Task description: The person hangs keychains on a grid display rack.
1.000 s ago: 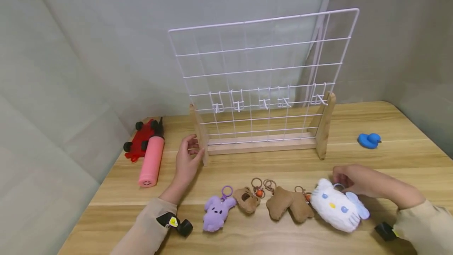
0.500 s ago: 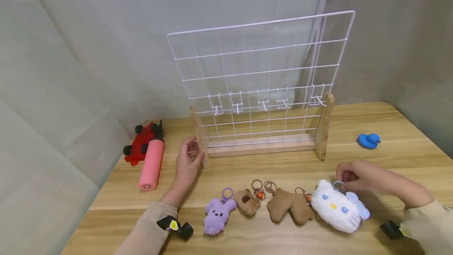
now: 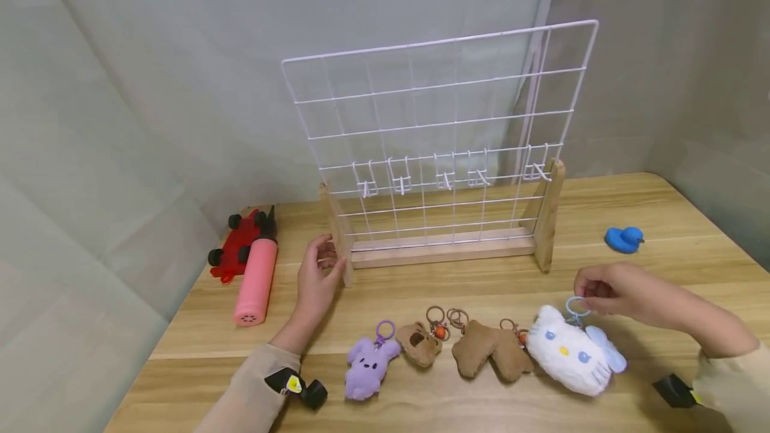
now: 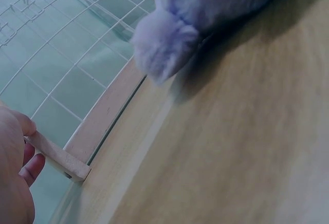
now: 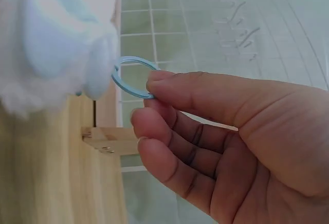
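Note:
My right hand point(image 3: 622, 293) pinches the light-blue key ring point(image 5: 126, 87) of a white cat plush keychain point(image 3: 562, 356) between thumb and forefinger. The ring stands raised above the cat's head, and its plush body leans at the right end of the row. My left hand point(image 3: 317, 282) grips the left wooden upright point(image 3: 338, 236) of a white wire grid rack point(image 3: 445, 256), thumb in front and fingers behind. Left of the cat lie two brown plush keychains point(image 3: 472, 349), a brown bear-like keychain point(image 3: 419, 345) and a purple plush keychain point(image 3: 365, 371).
Several white hooks point(image 3: 445, 180) hang in a row across the grid. At the left, a pink cylinder point(image 3: 257, 282) with a black end lies against a red toy car point(image 3: 234, 249). A blue toy duck point(image 3: 624, 239) sits at the right on the wooden table point(image 3: 680, 212).
My right hand has risen slightly and moved a little away, drawing the light-blue ring upright off the cat. The left hand keeps its hold on the upright.

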`<state>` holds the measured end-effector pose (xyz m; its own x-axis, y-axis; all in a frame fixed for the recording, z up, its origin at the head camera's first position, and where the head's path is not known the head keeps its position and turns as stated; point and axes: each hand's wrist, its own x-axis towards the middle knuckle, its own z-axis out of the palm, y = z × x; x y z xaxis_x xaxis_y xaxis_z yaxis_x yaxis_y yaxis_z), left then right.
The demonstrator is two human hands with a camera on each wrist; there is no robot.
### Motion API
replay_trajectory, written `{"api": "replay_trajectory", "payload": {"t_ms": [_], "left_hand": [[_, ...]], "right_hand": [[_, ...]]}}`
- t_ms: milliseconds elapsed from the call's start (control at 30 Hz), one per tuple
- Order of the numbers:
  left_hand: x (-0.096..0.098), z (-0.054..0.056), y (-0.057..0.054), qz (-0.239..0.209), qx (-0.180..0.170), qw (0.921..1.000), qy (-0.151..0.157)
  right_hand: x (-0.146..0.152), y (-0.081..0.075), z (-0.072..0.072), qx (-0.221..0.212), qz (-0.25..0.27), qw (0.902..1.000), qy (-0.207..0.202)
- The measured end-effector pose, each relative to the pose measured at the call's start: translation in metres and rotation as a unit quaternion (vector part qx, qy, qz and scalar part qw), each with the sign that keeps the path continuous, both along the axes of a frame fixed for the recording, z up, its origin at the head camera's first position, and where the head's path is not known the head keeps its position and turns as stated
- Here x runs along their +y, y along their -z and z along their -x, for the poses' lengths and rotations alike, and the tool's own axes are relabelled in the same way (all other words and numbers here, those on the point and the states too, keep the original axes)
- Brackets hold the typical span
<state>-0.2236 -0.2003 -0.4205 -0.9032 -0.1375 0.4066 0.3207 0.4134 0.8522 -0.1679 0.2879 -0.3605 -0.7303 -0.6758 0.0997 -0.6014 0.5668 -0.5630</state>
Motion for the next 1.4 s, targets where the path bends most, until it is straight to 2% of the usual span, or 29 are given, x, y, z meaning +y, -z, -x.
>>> {"api": "replay_trajectory", "payload": {"t_ms": [233,467,567,733,933,1233,1400], "left_hand": [[0.003,0.002,-0.001,-0.013,0.008,0.9998,0.012],[0.003,0.003,-0.002,-0.014,0.017,0.9996,0.017],[0.001,0.003,-0.001,-0.012,0.022,0.9996,0.016],[0.001,0.002,-0.004,-0.006,0.003,0.9999,0.015],[0.002,0.0,-0.005,0.0,-0.002,1.0,0.009],[0.002,-0.001,-0.001,-0.002,0.008,0.9999,0.011],[0.001,-0.001,0.001,-0.011,0.014,0.9998,0.006]], "right_hand": [[0.0,-0.009,-0.005,0.047,0.001,0.9988,0.011],[0.003,-0.02,-0.003,0.111,0.013,0.9936,-0.014],[0.003,-0.028,-0.003,0.127,0.003,0.9918,-0.01],[0.002,-0.042,-0.003,0.15,-0.024,0.9883,0.007],[0.001,-0.056,0.002,0.176,-0.05,0.9825,0.039],[-0.007,-0.071,0.01,0.214,-0.05,0.9718,0.085],[-0.013,-0.083,0.014,0.247,-0.042,0.9634,0.096]]}}
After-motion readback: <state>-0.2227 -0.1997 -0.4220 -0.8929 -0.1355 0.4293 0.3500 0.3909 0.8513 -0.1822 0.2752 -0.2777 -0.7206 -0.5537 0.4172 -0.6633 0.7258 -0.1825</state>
